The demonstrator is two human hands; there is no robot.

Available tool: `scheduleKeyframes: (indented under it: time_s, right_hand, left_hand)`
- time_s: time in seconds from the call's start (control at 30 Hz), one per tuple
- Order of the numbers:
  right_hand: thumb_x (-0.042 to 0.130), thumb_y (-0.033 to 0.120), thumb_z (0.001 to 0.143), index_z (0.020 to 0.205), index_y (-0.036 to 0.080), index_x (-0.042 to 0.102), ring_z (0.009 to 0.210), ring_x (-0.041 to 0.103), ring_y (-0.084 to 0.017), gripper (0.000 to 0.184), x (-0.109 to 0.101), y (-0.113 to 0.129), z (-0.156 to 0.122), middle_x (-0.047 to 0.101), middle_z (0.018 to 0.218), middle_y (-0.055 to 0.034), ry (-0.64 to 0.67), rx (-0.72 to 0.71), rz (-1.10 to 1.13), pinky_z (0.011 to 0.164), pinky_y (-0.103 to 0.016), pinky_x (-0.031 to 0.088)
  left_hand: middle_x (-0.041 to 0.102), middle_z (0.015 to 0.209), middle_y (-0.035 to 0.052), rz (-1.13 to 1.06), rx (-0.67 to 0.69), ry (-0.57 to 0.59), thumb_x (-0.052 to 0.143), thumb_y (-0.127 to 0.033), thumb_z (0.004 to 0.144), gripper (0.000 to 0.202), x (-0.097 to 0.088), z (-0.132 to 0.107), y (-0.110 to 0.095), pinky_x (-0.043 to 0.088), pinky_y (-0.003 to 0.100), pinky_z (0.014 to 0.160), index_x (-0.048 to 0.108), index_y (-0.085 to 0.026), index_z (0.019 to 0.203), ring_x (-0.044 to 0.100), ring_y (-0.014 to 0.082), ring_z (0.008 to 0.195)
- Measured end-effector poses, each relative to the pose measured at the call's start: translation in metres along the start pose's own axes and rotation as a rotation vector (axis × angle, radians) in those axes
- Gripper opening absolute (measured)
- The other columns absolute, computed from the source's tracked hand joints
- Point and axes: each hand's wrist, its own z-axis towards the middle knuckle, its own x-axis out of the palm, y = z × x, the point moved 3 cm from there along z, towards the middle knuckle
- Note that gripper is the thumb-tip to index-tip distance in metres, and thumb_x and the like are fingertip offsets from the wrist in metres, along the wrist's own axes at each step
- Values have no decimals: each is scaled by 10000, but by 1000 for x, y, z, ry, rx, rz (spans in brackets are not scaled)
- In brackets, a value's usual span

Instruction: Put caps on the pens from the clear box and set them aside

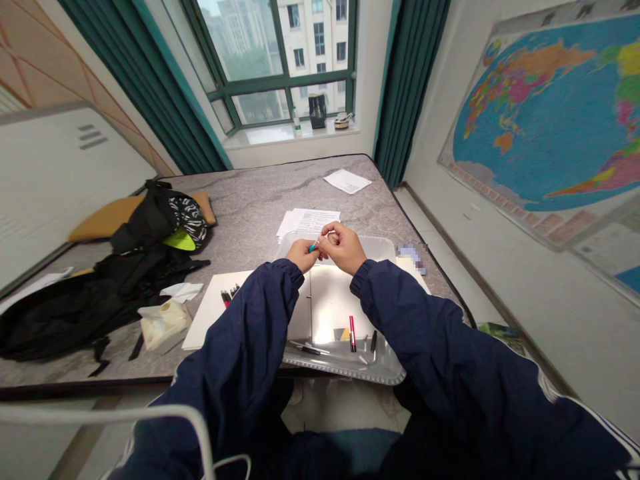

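Note:
My left hand [301, 254] and my right hand [343, 247] meet above a clear plastic tray [385, 373], fingers pinched together on a small teal pen part [313, 247] held between them. Both arms are in dark blue sleeves. In the tray lie a red pen [352, 333], a dark pen piece [373, 341] and thin refills [310, 348]. More pen parts [229, 295] rest on a white sheet [210, 313] to the left of the tray.
Printed papers [307, 220] lie behind the tray and a folded sheet [347, 181] farther back. A black backpack and clothes [120, 280] and a tissue pack [163, 323] fill the table's left. A world map [550, 107] hangs on the right wall.

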Motion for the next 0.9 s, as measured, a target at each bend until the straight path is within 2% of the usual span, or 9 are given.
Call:
scheduleKeyframes:
  time_s: [0.1,0.27,0.37,0.57,0.67,0.8,0.9]
  right_hand:
    - [585,297,780,844,194,529,400,358,-63,134,0,2,0,304,468,120,25,-41,21,473,-190,362]
    - [578,304,790,846,198,516,401,389,-69,135,1,7,-2,291,471,120,57,-45,120,470,-197,398]
    - [589,301,787,856,202,511,407,407,-71,143,3,6,-2,302,462,122,71,-32,156,483,-201,420]
    - [606,298,776,826,196,476,416,444,-75,172,-3,0,6,355,446,120,26,22,235,481,-197,421]
    - [624,291,758,807,190,469,420,427,-65,191,-5,0,9,380,459,114,20,60,276,465,-184,397]
    - [636,257,735,789,179,489,424,367,-48,175,-4,1,9,368,480,109,27,78,248,440,-165,340]
    - [643,225,721,787,179,503,427,322,-42,162,-3,0,8,314,484,115,45,55,216,442,-158,317]
  left_hand:
    - [635,565,19,-5,-11,14,456,-175,693,260,1,-1,0,442,244,585,693,-127,599,571,134,554]
    - [631,578,27,-53,34,7,455,-193,701,253,1,-5,-11,448,240,602,670,-121,588,579,131,578]
    - [604,550,23,-69,16,-1,465,-247,736,270,-1,-7,-17,426,234,570,638,-122,571,550,121,555]
    - [586,572,25,-84,82,-6,429,-366,828,349,-5,-11,-28,387,232,546,641,-129,684,517,119,560]
    - [594,601,31,-2,101,-67,419,-416,860,395,-8,-12,-35,384,237,566,648,-132,710,513,121,578]
    - [575,581,12,159,64,-166,505,-371,809,309,-8,-12,-36,367,247,570,646,-132,674,467,112,544]
    - [572,565,13,200,47,-161,494,-361,819,324,-4,-11,-32,358,254,566,650,-130,653,468,117,542]
